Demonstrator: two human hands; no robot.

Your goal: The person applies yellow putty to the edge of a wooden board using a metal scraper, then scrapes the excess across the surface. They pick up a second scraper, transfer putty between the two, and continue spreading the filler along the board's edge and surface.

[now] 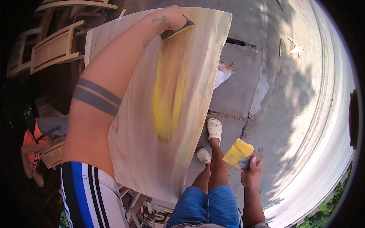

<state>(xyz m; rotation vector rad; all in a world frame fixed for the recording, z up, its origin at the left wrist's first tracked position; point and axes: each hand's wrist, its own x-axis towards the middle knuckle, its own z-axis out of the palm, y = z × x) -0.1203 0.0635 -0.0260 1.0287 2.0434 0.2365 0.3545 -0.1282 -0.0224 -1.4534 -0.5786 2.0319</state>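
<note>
My left hand (174,18), at the far end of the outstretched tattooed arm, is closed round a dark flat scraper (178,30) with yellow on its edge. The scraper's edge rests against a large pale wooden board (137,152). Below it, a yellow streak of putty (163,121) runs down the board, thick at its lower end and thin near the scraper. My right hand (254,173) grips a flat square putty plate (234,155), thumb on top, well off the board's right side. A mound of yellow putty (244,148) sits on the plate.
Wooden chair-like frames (53,47) stand at upper left. Another person in an orange top (31,133) is at the left edge. A white and tan animal (224,72) shows partly behind the board's right edge. Paving (235,91) and a road lie to the right.
</note>
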